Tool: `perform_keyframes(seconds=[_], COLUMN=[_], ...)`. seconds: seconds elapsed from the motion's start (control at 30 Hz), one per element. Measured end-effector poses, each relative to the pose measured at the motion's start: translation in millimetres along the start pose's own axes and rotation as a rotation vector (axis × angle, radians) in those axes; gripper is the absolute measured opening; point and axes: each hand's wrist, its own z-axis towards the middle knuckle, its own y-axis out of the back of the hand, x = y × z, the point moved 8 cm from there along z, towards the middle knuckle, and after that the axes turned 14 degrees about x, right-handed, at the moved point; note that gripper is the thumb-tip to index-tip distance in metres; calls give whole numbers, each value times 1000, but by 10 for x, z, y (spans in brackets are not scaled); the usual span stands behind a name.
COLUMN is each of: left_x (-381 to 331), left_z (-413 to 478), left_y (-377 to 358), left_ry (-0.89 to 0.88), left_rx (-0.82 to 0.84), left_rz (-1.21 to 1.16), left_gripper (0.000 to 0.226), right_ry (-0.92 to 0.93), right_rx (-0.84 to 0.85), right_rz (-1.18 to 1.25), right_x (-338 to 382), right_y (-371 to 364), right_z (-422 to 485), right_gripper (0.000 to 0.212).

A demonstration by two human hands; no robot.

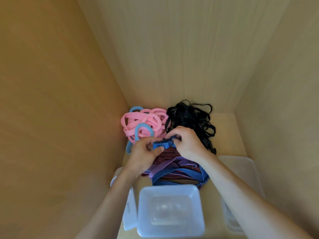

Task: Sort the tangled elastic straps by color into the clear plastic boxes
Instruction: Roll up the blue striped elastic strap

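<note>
1. The step in hand, as I judge it, is working one strap free of the tangle. Sorting has barely begun, since the rectangular clear plastic box [170, 209] nearest the camera shows no straps inside
2. The left hand [146, 152] and right hand [188, 144] both pinch a short bright blue elastic strap piece [161, 144] held between them, fingers curled round it. It sits just above the heap of blue, red and purple striped elastic straps [179, 171]
3. Behind the hands lies a tangle of flat pink elastic bands [146, 121] with pale blue loops [143, 128] running through it. Touching it on the right is a tangle of thin black elastic straps [191, 119]
4. All of this rests on the floor of a light wooden compartment [227, 135]. A second clear plastic box [241, 169] stands at the right, partly hidden by the right forearm
5. The next move calls for drawing the blue piece clear without dragging the striped heap, then lowering it into a box
</note>
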Motion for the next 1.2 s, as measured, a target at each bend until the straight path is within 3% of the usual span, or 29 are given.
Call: perform_keyframes(seconds=[0.2,0.33,0.5,0.83,1.2], left_x=[-538,-799,-1158,-1902,-2263], left_z=[-58,-98,-212,-508,-974], left_y=[89,141,291,507,570], left_ry=[-112,-136,-252,-389,-432], left_rx=[123,96,63,86,167], left_rz=[-445,-426,-330,-417,-292], left_gripper=[14,21,23,20,20], right_ry=[52,103,105,32,21], right_rx=[-131,-117,-127,-168,-47], right_rz=[268,360,481,292,102], right_x=[349,543,731,1459,1970], right_y=[445,581,680,1071,1104], right_z=[-88,-196,-453,-810,-1320], right_gripper=[20,34,27,10,10])
